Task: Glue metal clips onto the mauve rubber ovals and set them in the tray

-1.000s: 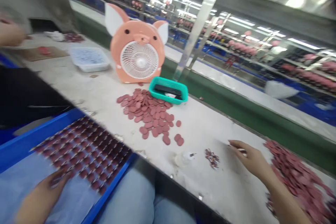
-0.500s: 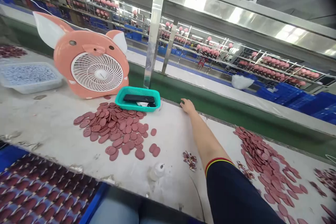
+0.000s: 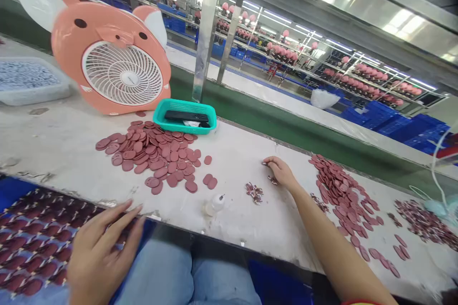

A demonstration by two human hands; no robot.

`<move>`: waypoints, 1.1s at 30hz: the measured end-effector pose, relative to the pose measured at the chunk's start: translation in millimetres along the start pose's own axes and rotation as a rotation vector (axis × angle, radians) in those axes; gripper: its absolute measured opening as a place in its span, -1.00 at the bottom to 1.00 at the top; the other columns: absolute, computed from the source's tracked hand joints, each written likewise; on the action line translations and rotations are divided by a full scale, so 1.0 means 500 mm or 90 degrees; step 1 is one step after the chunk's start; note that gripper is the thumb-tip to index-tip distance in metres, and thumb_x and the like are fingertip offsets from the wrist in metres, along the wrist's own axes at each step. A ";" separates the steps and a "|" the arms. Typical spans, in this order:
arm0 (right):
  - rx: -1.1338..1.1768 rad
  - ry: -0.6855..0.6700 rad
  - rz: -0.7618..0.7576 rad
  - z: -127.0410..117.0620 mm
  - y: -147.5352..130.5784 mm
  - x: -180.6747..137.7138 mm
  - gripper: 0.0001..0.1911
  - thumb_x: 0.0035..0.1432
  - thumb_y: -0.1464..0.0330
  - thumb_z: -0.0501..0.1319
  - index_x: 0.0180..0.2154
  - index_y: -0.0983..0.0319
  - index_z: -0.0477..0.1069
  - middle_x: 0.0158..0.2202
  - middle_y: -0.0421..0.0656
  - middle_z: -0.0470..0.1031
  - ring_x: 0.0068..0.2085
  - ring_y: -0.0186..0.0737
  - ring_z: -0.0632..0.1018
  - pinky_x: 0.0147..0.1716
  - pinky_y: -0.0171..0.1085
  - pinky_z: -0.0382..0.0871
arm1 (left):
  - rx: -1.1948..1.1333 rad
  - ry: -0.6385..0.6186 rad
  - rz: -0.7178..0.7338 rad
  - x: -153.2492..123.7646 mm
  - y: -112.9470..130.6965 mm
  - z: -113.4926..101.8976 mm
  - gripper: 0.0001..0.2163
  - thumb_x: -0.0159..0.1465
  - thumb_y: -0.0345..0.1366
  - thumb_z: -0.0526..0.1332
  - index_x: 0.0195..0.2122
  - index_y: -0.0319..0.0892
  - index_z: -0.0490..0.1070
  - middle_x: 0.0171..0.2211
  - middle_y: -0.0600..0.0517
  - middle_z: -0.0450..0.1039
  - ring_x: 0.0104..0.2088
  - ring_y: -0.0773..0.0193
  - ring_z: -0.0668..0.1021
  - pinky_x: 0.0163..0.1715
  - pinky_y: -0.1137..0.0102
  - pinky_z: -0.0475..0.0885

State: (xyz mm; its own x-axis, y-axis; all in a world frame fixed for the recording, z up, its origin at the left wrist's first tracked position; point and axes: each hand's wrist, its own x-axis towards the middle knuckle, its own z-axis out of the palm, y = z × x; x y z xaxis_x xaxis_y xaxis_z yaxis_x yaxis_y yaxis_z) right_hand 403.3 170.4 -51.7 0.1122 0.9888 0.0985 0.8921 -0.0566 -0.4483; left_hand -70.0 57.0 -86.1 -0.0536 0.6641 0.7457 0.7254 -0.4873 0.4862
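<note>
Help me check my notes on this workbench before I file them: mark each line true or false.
1. The right hand is closer to the small cluster of pieces than to the teal basket. True.
2. A black phone lies in the teal basket. True.
3. The pig-shaped fan stands to the right of the teal basket. False: from this view it stands to the left of it.
4. The left hand grips the small bottle. False: the left hand is open by the blue tray, and the small bottle stands on the bench.
</note>
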 end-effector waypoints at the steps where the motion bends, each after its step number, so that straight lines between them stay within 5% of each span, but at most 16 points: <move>1: 0.006 0.005 -0.021 0.005 -0.002 -0.036 -0.70 0.35 0.24 0.23 0.03 0.27 0.42 0.03 -0.06 0.49 -0.03 -0.12 0.56 -0.04 -0.04 0.51 | 0.005 -0.017 0.042 0.014 0.014 0.019 -0.67 0.21 -0.43 0.38 0.00 -0.02 0.52 -0.03 -0.10 0.55 -0.07 -0.06 0.57 0.04 -0.01 0.39; 6: 0.006 0.045 -0.109 0.017 -0.046 -0.161 -0.72 0.40 0.21 0.14 -0.05 0.26 0.45 0.00 -0.03 0.51 0.04 -0.05 0.53 0.07 0.05 0.42 | -0.032 -0.045 0.097 0.061 0.063 0.062 -0.74 0.26 -0.46 0.32 -0.03 -0.10 0.50 -0.03 -0.17 0.54 -0.06 -0.04 0.58 0.03 0.02 0.41; 9: -0.014 0.054 -0.153 0.031 -0.092 -0.194 -0.64 0.40 0.16 0.08 0.08 0.21 0.41 0.19 0.06 0.40 0.27 0.11 0.35 0.25 0.20 0.20 | -0.018 -0.062 0.071 0.062 0.063 0.065 -0.78 0.30 -0.39 0.29 -0.03 -0.13 0.51 -0.02 -0.19 0.53 -0.04 -0.07 0.57 0.05 0.00 0.40; 13: -0.026 -0.027 -0.241 0.057 -0.143 -0.234 -0.60 0.39 0.18 0.11 0.20 0.08 0.35 0.29 -0.10 0.35 0.31 0.03 0.33 0.30 0.11 0.20 | 0.096 -0.186 0.080 0.078 0.055 0.084 -0.70 0.37 -0.27 0.19 0.08 -0.21 0.50 0.12 -0.29 0.46 0.10 -0.21 0.50 0.06 -0.07 0.40; 17: -0.032 -0.040 -0.261 0.072 -0.151 -0.304 -0.60 0.40 0.21 0.10 0.21 0.13 0.33 0.27 -0.05 0.36 0.30 0.07 0.35 0.25 0.16 0.26 | 0.193 -0.310 0.136 0.090 0.067 0.108 -0.63 0.38 -0.19 0.18 0.16 -0.18 0.46 0.27 -0.27 0.36 0.26 -0.30 0.35 0.19 -0.24 0.17; 21: -0.042 0.053 -0.276 0.080 -0.157 -0.363 -0.58 0.37 0.25 0.14 0.22 0.14 0.29 0.25 0.02 0.35 0.31 0.14 0.29 0.19 0.19 0.32 | 0.173 -0.352 0.175 0.064 0.089 0.105 -0.65 0.39 -0.18 0.18 0.16 -0.11 0.47 0.28 -0.15 0.38 0.28 -0.15 0.35 0.33 -0.14 -0.12; 27: 0.021 0.093 -0.318 0.099 -0.231 -0.353 -0.58 0.35 0.28 0.16 0.21 0.14 0.26 0.16 0.00 0.40 0.22 0.05 0.38 0.16 0.10 0.37 | 0.111 -0.342 0.179 0.026 0.085 0.078 -0.64 0.40 -0.13 0.17 0.18 -0.04 0.45 0.22 -0.11 0.47 0.20 -0.07 0.46 0.35 -0.03 -0.25; 33: 0.100 0.078 -0.270 0.140 -0.299 -0.319 -0.41 0.32 0.15 0.20 0.27 0.23 0.14 0.13 0.08 0.41 0.12 0.06 0.45 0.07 0.06 0.45 | 0.130 -0.372 0.138 0.095 0.066 0.096 -0.76 0.35 -0.14 0.25 0.01 0.01 0.56 0.20 -0.13 0.47 0.19 -0.16 0.44 0.23 -0.16 -0.02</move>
State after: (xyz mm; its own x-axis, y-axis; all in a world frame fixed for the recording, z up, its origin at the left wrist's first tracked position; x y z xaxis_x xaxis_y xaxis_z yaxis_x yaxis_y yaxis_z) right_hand 221.5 30.7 -62.9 -0.1889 0.8961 0.4017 0.7942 0.3800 -0.4741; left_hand -15.8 99.8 -56.5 0.4487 0.7897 0.4184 0.7967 -0.5656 0.2131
